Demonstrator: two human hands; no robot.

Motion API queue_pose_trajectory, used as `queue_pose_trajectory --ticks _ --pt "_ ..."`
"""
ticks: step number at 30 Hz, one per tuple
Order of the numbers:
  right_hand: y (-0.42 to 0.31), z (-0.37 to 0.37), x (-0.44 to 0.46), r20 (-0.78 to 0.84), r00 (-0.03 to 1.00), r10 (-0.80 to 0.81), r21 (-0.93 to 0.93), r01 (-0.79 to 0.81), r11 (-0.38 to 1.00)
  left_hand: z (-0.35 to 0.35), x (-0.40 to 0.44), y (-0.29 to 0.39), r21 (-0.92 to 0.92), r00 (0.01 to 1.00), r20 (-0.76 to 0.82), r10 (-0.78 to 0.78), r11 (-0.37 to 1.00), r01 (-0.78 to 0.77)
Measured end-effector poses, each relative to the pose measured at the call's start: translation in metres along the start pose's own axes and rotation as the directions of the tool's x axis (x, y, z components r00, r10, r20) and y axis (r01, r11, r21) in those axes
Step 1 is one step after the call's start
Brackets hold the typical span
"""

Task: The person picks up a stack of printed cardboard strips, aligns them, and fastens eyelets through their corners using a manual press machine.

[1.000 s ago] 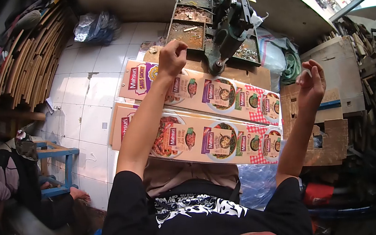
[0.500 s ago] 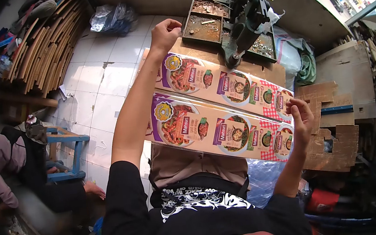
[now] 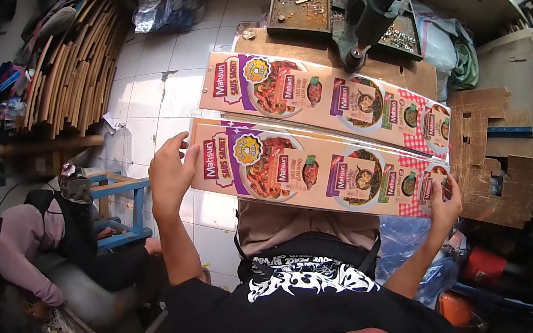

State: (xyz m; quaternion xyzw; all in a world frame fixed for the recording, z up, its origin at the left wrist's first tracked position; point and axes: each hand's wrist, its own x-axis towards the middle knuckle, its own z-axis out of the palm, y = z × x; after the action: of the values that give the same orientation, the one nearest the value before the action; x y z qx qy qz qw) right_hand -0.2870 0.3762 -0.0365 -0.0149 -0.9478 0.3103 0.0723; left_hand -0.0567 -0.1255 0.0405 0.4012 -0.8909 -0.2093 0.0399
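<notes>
Two long printed panels lie side by side before me. The nearer panel has my left hand at its left end, thumb on the printed face and fingers curled around the edge. At its right end my right hand grips the corner, fingertips on top. The farther panel rests just beyond it, touched by neither hand. Behind the panels stands a dark metal press, its lower tip near the far panel's upper edge.
A parts tray with small metal pieces flanks the press. Cut boards lie at the right, and plastic sheeting below them. At the left are stacked wood strips, a blue stool and another person, seated.
My left hand has come down from beyond the far panel to the near panel's left end. My right hand has lowered onto its right corner. The view has shifted.
</notes>
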Motion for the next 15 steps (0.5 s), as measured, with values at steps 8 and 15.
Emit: queue_pose_trajectory --ticks 8,15 --pt "0.001 0.0 0.008 -0.063 0.996 0.07 -0.068 -0.074 0.995 0.028 -0.03 0.0 -0.074 0.941 -0.339 0.0 0.997 -0.027" --pt "-0.001 -0.01 0.01 -0.12 0.986 0.117 0.193 -0.092 0.977 0.035 -0.032 -0.007 -0.141 0.933 -0.355 0.056 0.984 -0.113"
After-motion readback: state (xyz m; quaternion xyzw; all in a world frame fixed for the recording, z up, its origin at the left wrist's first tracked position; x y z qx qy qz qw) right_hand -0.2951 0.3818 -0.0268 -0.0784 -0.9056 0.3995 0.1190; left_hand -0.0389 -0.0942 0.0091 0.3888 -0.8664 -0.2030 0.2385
